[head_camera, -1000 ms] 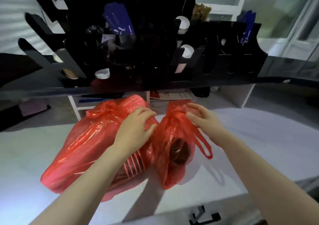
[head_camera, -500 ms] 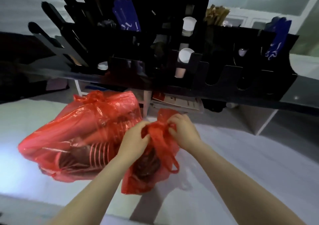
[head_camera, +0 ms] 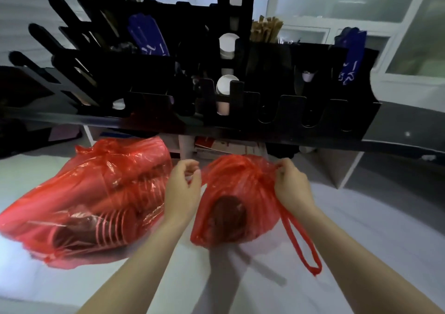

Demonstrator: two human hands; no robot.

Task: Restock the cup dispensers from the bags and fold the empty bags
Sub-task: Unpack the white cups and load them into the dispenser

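Both forearms reach forward over the white table (head_camera: 375,236). The left hand (head_camera: 183,191) has its fingers curled in, pinching the left edge of the small bag (head_camera: 240,183) near its top. The right hand (head_camera: 292,186) pinches the gathered plastic on the bag's right side, thumb and fingers tight together, so the red film is stretched between the two hands. A twisted handle loop (head_camera: 302,246) hangs down from the right hand onto the table. Inside the small bag sits a dark round shape (head_camera: 228,215); I cannot tell what it is. Just to the left lies the big bag (head_camera: 96,188), also red and knotted at the top, with stacked cups (head_camera: 108,224) showing through as ribbed rims. Beyond, on a dark shelf, stands the black dispenser (head_camera: 272,102), with white cups (head_camera: 226,46) in its middle slots, wooden sticks (head_camera: 265,29) above, and blue sleeves (head_camera: 149,37) whose white writing I cannot read.
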